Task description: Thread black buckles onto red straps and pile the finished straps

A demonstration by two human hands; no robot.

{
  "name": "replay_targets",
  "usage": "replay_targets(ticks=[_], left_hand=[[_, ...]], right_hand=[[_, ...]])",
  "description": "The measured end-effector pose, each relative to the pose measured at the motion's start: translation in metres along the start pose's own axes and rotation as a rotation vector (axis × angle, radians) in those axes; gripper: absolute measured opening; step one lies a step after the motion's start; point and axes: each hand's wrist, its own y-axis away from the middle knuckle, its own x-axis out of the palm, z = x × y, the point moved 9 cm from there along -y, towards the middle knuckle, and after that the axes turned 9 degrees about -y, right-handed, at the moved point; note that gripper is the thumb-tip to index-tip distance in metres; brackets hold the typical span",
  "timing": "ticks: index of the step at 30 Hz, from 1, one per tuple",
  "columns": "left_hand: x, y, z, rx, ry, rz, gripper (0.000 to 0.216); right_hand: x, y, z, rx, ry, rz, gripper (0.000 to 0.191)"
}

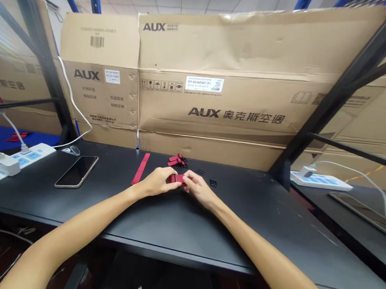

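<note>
At the black table, your phone lies at 9 o'clock and a flat strap at 10, untouched. Your left hand and right hand meet, both pinched on a red strap, seemingly at its buckle. A small pile at 12 looks finished; loose rings lie at 3. The table's near edge and right side offer open room.

The red strap is looking like matt woven cloth, the table under it is showing a smooth, faintly scuffed matt black top, the boxes behind are showing creased brown cardboard, and the phone is gleaming with glossy glass.
</note>
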Motion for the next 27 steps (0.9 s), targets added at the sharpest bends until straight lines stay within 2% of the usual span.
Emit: replay_targets(ticks=[3,5,11,14,16,19,21,23,27], left_hand=[[-0.003,-0.001,0.011,-0.069,0.046,-0.01,0.036],[0.0,-0.001,0.013,-0.086,0.102,0.046,0.037],[0.032,0.01,0.005,-0.139,0.38,0.418,0.041],[0.046,0.015,0.008,-0.205,0.507,0.527,0.044],[0.054,0.015,0.018,-0.283,0.601,0.498,0.046],[0.054,0.01,0.049,-0.458,0.733,0.238,0.051],[0.051,0.008,0.063,-0.472,0.764,0.124,0.051],[0.047,0.006,0.066,-0.402,0.638,0.121,0.053],[0.037,0.007,0.06,-0.209,0.09,0.227,0.067]], right_hand=[[-0.009,0.0,-0.004,0.003,-0.048,-0.039,0.032],[-0.01,0.0,-0.006,0.009,-0.046,-0.043,0.032],[-0.008,0.0,-0.002,-0.035,0.003,-0.083,0.029],[-0.009,-0.002,-0.005,-0.056,0.039,-0.103,0.028],[-0.018,-0.003,-0.006,-0.088,0.107,-0.18,0.028],[-0.039,-0.001,-0.006,-0.133,0.264,-0.354,0.029],[-0.05,0.001,-0.005,-0.137,0.369,-0.427,0.029],[-0.054,0.001,-0.004,-0.13,0.458,-0.433,0.029],[-0.039,0.001,-0.002,-0.141,0.627,-0.291,0.032]])
